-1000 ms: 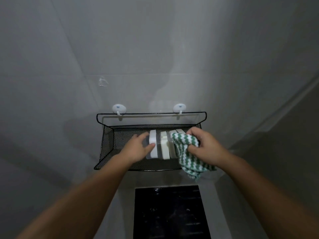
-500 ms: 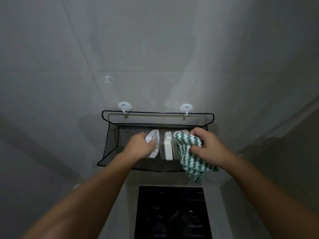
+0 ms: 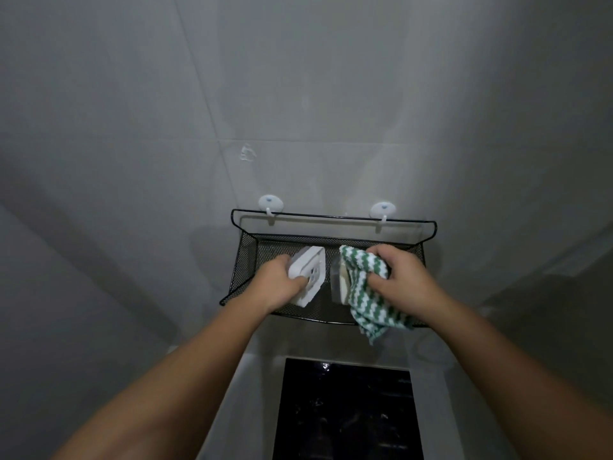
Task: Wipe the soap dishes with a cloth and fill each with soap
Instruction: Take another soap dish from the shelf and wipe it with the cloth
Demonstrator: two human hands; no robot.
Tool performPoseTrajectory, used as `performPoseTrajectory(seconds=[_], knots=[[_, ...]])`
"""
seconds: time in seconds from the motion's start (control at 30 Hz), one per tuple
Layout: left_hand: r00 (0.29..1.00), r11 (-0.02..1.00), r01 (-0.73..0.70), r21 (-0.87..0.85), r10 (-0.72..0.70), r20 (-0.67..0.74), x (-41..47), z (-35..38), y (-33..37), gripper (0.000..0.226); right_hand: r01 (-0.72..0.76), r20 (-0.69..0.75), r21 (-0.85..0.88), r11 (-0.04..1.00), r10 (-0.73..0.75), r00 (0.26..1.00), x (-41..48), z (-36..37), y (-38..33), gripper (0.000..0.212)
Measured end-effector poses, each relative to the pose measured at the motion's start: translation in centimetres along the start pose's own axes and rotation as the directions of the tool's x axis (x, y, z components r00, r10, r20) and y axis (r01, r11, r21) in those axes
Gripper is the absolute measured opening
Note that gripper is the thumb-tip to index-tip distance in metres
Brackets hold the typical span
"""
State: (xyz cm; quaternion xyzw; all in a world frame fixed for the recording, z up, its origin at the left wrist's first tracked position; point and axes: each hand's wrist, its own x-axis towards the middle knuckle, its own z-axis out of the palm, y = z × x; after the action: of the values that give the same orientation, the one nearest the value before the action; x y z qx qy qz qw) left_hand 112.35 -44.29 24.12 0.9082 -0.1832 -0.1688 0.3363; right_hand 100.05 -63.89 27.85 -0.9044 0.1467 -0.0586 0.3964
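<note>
White dish tipped up in the left hand, cloth waiting just to its right

Black mesh shelf [image 3: 247,260] hangs off two wall hooks at centre frame, and both hands are inside it. The left hand [image 3: 275,283] is clenched on a white soap dish [image 3: 306,275], fingers wrapped around its near left edge, so it sits tilted with its open face turned toward the right of the frame. The right hand [image 3: 403,282] is bunched tight on the green-and-white cloth [image 3: 363,293], which drapes over a second soap dish [image 3: 339,285] standing just beside it. So the cloth is right of the tilted dish, a small gap between. My guess: the right hand only needs a short sideways move to wipe it. No soap visible that I can tell.
</note>
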Motion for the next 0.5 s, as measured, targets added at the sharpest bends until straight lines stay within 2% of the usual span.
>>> performPoseTrajectory(seconds=[0.07,0.2,0.27,0.4,0.5], knots=[[0.999,0.999,-0.017,-0.047,0.015,-0.043,-0.5,-0.2,0.1,0.029,-0.011,-0.028,-0.012,1.0,0.011,1.0,0.2,0.3,-0.2,0.022],[0.986,0.966,-0.077,-0.246,0.038,-0.16,-1.8,-1.4,0.9,0.04,-0.052,-0.112,0.044,0.998,0.056,0.992,1.4,0.8,-2.1,0.023],[0.976,0.927,-0.141,-0.346,0.072,-0.205,-2.4,-2.2,1.7,0.043,-0.014,-0.157,0.099,0.995,0.029,0.987,2.4,1.4,-3.6,0.031],[0.972,0.825,-0.214,-0.522,0.126,-0.199,-3.5,-3.1,3.4,0.045,0.052,-0.189,0.235,0.971,-0.007,0.982,3.5,3.5,-5.9,0.033],[0.982,0.744,-0.176,-0.645,0.089,-0.166,-3.8,-2.9,4.2,0.048,0.093,-0.214,0.271,0.958,-0.034,0.976,3.2,4.8,-6.6,0.043]])
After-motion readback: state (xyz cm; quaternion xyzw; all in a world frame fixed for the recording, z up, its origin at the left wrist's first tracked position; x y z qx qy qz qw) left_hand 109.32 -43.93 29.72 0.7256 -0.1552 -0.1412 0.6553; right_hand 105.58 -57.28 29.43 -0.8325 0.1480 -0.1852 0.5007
